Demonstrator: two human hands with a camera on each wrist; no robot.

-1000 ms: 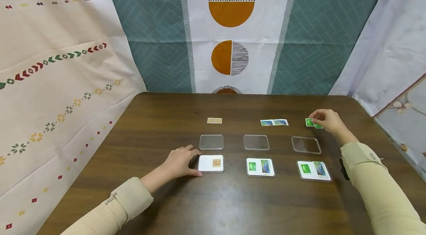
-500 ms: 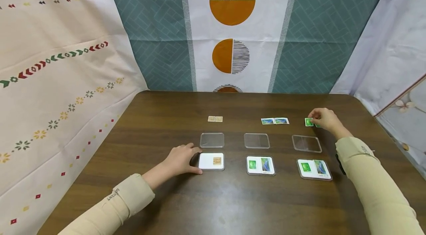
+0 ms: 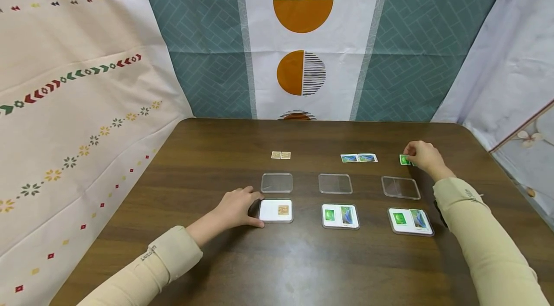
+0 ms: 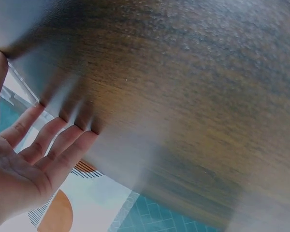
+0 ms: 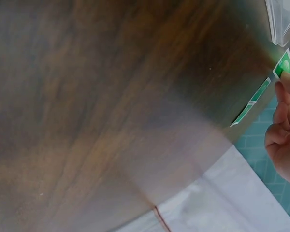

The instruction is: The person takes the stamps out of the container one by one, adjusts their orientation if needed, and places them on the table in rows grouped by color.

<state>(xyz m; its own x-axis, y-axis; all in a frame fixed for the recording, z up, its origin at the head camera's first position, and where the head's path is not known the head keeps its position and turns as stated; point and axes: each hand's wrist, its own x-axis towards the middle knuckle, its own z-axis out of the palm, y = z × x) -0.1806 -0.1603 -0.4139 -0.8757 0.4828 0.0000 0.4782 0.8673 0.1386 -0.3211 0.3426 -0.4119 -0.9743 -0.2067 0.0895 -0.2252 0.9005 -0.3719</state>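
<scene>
In the head view my left hand [image 3: 237, 207] holds the left end of a flat clear-edged stamp case [image 3: 269, 211], thumb and forefinger at its near and far corners. A white insert in this case bears one tan stamp [image 3: 283, 210] on its right half. At the far right of the table, my right hand [image 3: 426, 158] pinches a small green stamp [image 5: 284, 64] between thumb and forefinger. The right wrist view shows this stamp tilted up off the table, beside more green stamps [image 5: 251, 102] lying end to end.
Two more cases, a middle case [image 3: 340, 224] and a right case [image 3: 421, 232], each hold a green and a blue stamp. Three clear lids [image 3: 277, 183] lie behind the cases. Farther back are two tan stamps [image 3: 276, 155] and two blue landscape stamps [image 3: 358, 158].
My right hand has drawn the pinched green stamp slightly left, away from the others, then shifted little. My left hand stays at the left case. The head view has tilted slightly.
</scene>
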